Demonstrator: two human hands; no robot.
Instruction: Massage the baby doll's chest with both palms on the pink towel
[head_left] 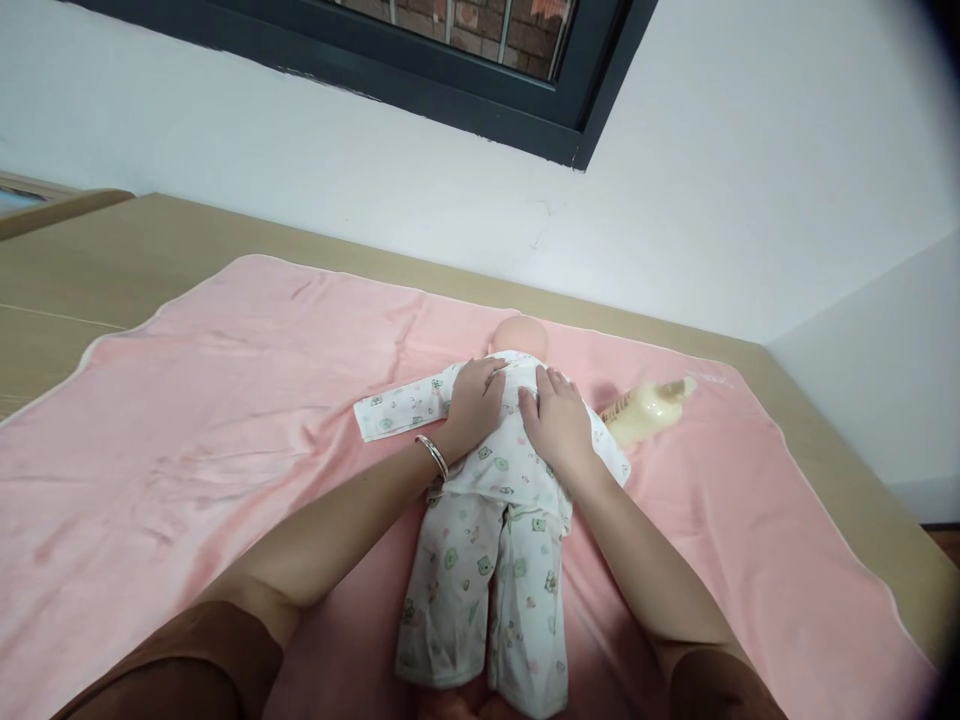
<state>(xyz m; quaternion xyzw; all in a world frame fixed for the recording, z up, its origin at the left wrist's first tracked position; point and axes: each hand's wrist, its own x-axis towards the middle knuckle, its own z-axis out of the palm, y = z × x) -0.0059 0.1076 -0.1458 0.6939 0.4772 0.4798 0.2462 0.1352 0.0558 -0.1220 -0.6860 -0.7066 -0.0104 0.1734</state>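
A baby doll [521, 335] lies stretched out, its head at the far end and no face showing. It wears a white long-sleeved top [495, 465] and matching trousers [450, 580], printed with small green figures. My left hand [476, 400] rests flat on the left side of the doll's upper body, a silver bangle on the wrist. On the right side, my right hand [556, 418] lies on the top with fingers stretched towards the head. Both hands are open and hold nothing. The doll's left-hand sleeve sticks out sideways; the other is partly behind my right arm.
Under the doll spreads a pink blanket [247, 400] on a wooden surface [82, 265]. A pale yellow bottle [649, 408] lies on its side right of the doll. Behind stand a white wall [450, 190] and a dark window frame [480, 105].
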